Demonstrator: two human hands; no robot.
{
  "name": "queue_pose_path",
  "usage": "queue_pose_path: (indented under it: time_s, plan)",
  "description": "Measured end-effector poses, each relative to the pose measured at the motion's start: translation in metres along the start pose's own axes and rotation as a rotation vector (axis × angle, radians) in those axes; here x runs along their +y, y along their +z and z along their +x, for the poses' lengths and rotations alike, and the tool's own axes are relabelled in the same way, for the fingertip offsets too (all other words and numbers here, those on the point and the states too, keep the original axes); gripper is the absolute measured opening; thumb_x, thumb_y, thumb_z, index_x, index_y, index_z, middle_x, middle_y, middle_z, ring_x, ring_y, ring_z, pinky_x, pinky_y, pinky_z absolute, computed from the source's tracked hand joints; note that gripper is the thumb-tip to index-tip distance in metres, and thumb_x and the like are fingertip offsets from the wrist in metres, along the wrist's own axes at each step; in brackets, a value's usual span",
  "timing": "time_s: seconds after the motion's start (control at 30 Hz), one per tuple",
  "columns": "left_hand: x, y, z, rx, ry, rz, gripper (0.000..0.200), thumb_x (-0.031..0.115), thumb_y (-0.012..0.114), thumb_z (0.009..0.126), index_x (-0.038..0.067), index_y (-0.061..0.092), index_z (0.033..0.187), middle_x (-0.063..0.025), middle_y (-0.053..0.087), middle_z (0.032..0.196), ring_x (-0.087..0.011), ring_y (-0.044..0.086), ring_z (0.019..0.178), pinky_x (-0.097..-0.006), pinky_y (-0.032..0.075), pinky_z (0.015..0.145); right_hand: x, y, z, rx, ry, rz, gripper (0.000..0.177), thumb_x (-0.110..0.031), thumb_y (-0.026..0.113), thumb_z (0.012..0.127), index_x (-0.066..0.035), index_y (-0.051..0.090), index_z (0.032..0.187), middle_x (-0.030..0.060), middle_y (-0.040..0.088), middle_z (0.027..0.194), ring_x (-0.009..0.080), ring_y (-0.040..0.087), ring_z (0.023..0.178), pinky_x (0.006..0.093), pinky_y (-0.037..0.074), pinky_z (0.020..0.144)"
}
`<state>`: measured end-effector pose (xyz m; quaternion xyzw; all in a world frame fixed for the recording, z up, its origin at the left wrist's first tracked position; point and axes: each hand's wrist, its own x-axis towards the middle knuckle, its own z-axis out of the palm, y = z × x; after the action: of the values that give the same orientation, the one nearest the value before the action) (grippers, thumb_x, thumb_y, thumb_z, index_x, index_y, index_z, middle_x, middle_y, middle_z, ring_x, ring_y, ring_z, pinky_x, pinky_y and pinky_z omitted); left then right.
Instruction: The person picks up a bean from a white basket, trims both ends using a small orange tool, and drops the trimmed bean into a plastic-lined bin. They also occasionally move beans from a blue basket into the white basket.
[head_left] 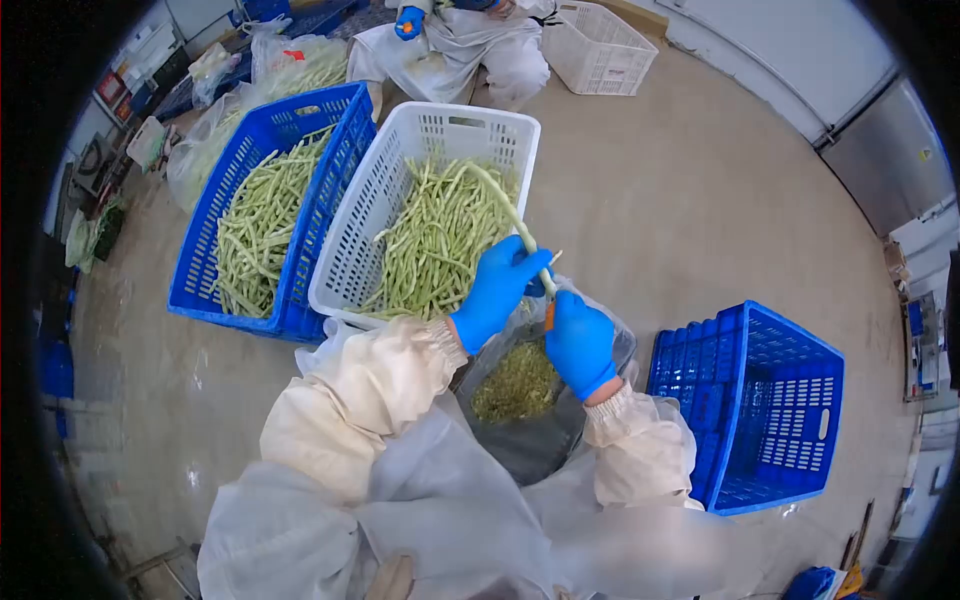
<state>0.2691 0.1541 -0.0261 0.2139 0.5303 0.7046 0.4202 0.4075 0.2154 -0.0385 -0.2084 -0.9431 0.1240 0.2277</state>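
My left hand (500,288), in a blue glove, is closed around a long pale green bean (505,205). The bean arcs up and back over the white crate (345,262), and its near end meets my right hand. A short stub sticks out beside my left fingers. My right hand (581,345), also gloved in blue, is closed on a small tool with an orange handle (549,316); its working end is hard to make out. Many long beans (440,235) fill the white crate. Below my hands, a dark-lined bin (520,455) holds green trimmings (515,385).
A blue crate (205,312) of beans (265,225) stands left of the white one. Stacked blue crates (700,370) sit to my right. Opposite, a seated person (480,45) holds something orange in a blue-gloved hand. Another white crate (600,50) and filled plastic bags (290,65) are farther back.
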Motion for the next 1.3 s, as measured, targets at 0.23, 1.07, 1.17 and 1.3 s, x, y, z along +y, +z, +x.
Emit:
queue_pose_path:
  time_s: [0.23, 1.07, 1.17, 1.3]
  plan:
    - [-0.005, -0.001, 0.0, -0.067, 0.236, 0.58, 0.023, 0.02, 0.06, 0.085, -0.001, 0.058, 0.076, -0.0023, 0.051, 0.063, -0.0074, 0.045, 0.057, -0.0266, 0.04, 0.052, -0.017, 0.018, -0.014, -0.172, -0.143, -0.167, 0.009, -0.014, 0.057, 0.077, -0.005, 0.054, 0.079, 0.013, 0.055, 0.065, 0.0311, 0.057, 0.053, 0.0425, 0.044, 0.05]
    - [0.025, -0.065, -0.013, -0.463, -0.199, 0.56, 0.028, 0.014, 0.051, 0.088, 0.006, 0.059, 0.114, 0.0011, 0.056, 0.07, -0.0044, 0.045, 0.057, -0.0195, 0.038, 0.051, 0.065, -0.028, -0.016, -0.107, -0.031, 0.404, 0.018, -0.008, 0.056, 0.083, -0.003, 0.059, 0.1, 0.0177, 0.061, 0.09, 0.0327, 0.059, 0.078, 0.0362, 0.047, 0.067]
    - [0.01, -0.071, -0.01, -0.436, -0.092, 0.616, 0.027, 0.014, 0.052, 0.089, 0.006, 0.06, 0.112, 0.0009, 0.056, 0.071, -0.0049, 0.046, 0.058, -0.0199, 0.039, 0.052, 0.063, -0.016, -0.022, -0.045, 0.053, 0.338, 0.014, -0.012, 0.057, 0.084, -0.002, 0.06, 0.094, 0.0133, 0.062, 0.082, 0.0261, 0.059, 0.073, 0.0334, 0.046, 0.065]
    - [0.009, -0.062, -0.016, -0.392, -0.135, 0.599, 0.024, 0.016, 0.053, 0.089, 0.003, 0.061, 0.108, -0.0002, 0.058, 0.079, -0.0066, 0.052, 0.067, -0.0218, 0.045, 0.058, 0.045, -0.012, -0.014, 0.049, 0.416, 0.766, 0.013, -0.014, 0.057, 0.085, -0.003, 0.06, 0.091, 0.0072, 0.061, 0.075, 0.0172, 0.056, 0.07, 0.0302, 0.044, 0.063]
